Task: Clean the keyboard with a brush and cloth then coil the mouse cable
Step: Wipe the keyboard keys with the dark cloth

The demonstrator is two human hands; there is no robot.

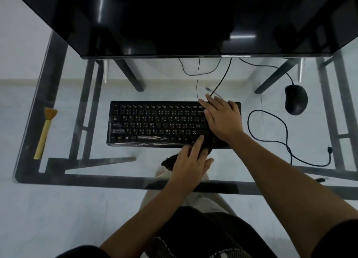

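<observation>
A black keyboard [155, 124] lies on the glass desk [116, 178] in front of the monitor. My right hand [220, 118] lies flat with straight fingers on the keyboard's right end. My left hand [191, 161] rests at the keyboard's front edge, its fingers stretched over a dark cloth [207, 148] that is hard to tell from the keys. The wooden brush [45, 134] lies alone at the desk's far left. A black mouse [295, 100] sits at the right, its cable running back under the monitor.
A dark monitor [174, 21] fills the back of the desk. A black cable [286, 130] with a free plug [329, 149] lies in a loose loop right of the keyboard. Thin wires trail behind the keyboard. My legs show through the glass.
</observation>
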